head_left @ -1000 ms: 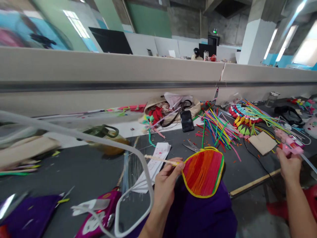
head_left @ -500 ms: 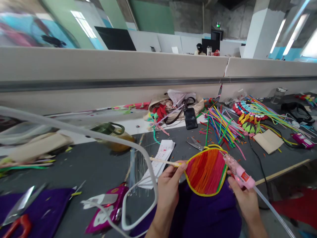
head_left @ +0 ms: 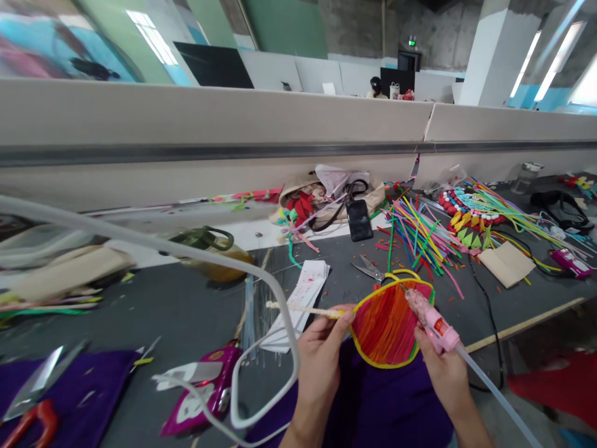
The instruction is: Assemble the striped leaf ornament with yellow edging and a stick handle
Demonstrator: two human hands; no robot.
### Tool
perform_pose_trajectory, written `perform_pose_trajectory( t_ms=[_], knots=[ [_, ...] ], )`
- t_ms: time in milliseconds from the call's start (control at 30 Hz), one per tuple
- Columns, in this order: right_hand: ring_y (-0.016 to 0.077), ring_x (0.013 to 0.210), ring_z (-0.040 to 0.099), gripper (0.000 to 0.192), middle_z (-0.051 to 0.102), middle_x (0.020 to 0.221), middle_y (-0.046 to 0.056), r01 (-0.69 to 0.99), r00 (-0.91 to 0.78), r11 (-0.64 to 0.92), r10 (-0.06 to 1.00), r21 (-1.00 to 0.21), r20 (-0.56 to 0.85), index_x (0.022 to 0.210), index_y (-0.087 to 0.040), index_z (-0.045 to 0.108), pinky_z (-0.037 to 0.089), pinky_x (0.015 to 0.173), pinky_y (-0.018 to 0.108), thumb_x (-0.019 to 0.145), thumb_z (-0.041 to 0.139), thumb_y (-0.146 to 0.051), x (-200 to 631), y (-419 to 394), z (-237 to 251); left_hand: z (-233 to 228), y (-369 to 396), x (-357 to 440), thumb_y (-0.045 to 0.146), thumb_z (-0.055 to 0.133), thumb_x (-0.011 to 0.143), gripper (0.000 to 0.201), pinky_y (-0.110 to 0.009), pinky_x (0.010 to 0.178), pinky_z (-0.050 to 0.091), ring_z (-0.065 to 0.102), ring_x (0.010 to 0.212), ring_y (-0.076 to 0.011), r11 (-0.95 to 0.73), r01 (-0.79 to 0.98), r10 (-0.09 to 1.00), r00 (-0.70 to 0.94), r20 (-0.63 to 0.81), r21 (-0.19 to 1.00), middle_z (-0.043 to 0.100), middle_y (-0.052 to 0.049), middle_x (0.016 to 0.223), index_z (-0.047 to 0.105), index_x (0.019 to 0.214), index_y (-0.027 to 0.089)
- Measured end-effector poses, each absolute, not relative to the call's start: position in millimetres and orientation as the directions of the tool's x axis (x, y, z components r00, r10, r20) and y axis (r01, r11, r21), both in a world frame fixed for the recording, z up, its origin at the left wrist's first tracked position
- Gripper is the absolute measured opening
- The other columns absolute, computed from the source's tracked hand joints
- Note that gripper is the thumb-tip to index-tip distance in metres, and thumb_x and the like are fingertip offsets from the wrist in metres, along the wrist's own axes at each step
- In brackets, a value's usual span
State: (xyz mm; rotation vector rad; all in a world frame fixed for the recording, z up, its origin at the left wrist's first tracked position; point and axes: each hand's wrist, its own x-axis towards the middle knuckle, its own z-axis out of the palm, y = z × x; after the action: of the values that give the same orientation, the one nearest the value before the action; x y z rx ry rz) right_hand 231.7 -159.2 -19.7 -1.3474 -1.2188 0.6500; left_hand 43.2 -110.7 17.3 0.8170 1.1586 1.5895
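Observation:
My left hand [head_left: 321, 351] pinches the left edge of a rounded craft piece [head_left: 385, 330], with rows of red, orange and pink fuzzy stems inside a yellow rim. A thin cream strip [head_left: 298, 307] sticks out leftward from the pinch. Closed around a pink glue gun [head_left: 436, 323] is my right hand [head_left: 443, 373]; a long clear glue stick [head_left: 494, 392] runs out of its back. The gun's nozzle is over the upper right of the piece; whether it touches is unclear. Purple cloth [head_left: 382, 404] lies below both hands.
Small scissors [head_left: 370, 270] lie just beyond the piece, near a heap of coloured stems [head_left: 415, 233] and a phone [head_left: 359, 221]. On the left are a magenta iron [head_left: 205, 392], its white cord [head_left: 275, 292] arching close to my left arm, and red-handled scissors [head_left: 37, 417].
My right hand has moved the glue gun left, bringing its nozzle from the right rim to over the upper part of the piece. My left hand keeps its pinch.

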Motion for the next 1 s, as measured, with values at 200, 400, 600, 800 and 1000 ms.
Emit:
perform_pose_trajectory(
  t_ms=[200, 400, 600, 800, 1000],
  knots=[
    [0.0268, 0.110, 0.067, 0.038, 0.070, 0.120, 0.012, 0.281, 0.277, 0.181, 0.925, -0.942, 0.261, 0.122, -0.018, 0.067, 0.053, 0.098, 0.040, 0.088, 0.062, -0.035, 230.8, -159.8, -17.4, 19.7, -112.7, 44.0, 0.032, 0.082, 0.068, 0.018, -0.021, 0.072, 0.053, 0.066, 0.075, -0.0145, -0.091, -0.288, 0.953, -0.302, 0.000, 0.953, 0.074, -0.003, 0.080, 0.076, 0.076, 0.017],
    [0.0263, 0.108, 0.068, 0.036, 0.072, 0.116, 0.011, 0.288, 0.287, 0.173, 0.923, -0.942, 0.257, 0.118, -0.017, 0.069, 0.055, 0.096, 0.038, 0.088, 0.062, -0.036, 229.3, -160.5, -18.2, 20.8, -113.9, 44.3, 0.031, 0.082, 0.068, 0.017, -0.022, 0.072, 0.054, 0.067, 0.075, -0.0154, -0.084, -0.287, 0.955, -0.298, -0.005, 0.954, 0.074, -0.003, 0.080, 0.076, 0.077, 0.018],
    [0.0259, 0.105, 0.069, 0.033, 0.074, 0.111, 0.011, 0.340, 0.280, 0.185, 0.916, -0.922, 0.287, 0.115, -0.018, 0.070, 0.056, 0.093, 0.037, 0.088, 0.062, -0.034, 229.1, -162.4, -17.2, 22.0, -114.3, 44.9, 0.031, 0.082, 0.068, 0.017, -0.023, 0.073, 0.054, 0.067, 0.075, -0.0156, -0.099, -0.277, 0.953, -0.303, 0.011, 0.956, 0.074, -0.004, 0.080, 0.076, 0.077, 0.018],
    [0.0262, 0.099, 0.071, 0.036, 0.075, 0.104, 0.010, 0.335, 0.308, 0.208, 0.897, -0.919, 0.316, 0.112, -0.018, 0.072, 0.057, 0.091, 0.036, 0.085, 0.065, -0.040, 226.9, -161.2, -15.8, 23.6, -115.8, 45.4, 0.031, 0.081, 0.069, 0.017, -0.025, 0.073, 0.055, 0.067, 0.076, -0.0173, -0.093, -0.255, 0.952, -0.305, 0.012, 0.962, 0.075, -0.005, 0.080, 0.076, 0.076, 0.017],
    [0.0262, 0.098, 0.071, 0.036, 0.075, 0.104, 0.010, 0.317, 0.283, 0.173, 0.921, -0.933, 0.267, 0.112, -0.018, 0.071, 0.056, 0.090, 0.036, 0.086, 0.064, -0.042, 226.7, -162.1, -17.7, 26.2, -116.2, 46.6, 0.031, 0.081, 0.068, 0.018, -0.027, 0.074, 0.055, 0.067, 0.076, -0.0186, -0.092, -0.257, 0.952, -0.306, 0.009, 0.962, 0.075, -0.006, 0.080, 0.076, 0.076, 0.016]
  ],
)
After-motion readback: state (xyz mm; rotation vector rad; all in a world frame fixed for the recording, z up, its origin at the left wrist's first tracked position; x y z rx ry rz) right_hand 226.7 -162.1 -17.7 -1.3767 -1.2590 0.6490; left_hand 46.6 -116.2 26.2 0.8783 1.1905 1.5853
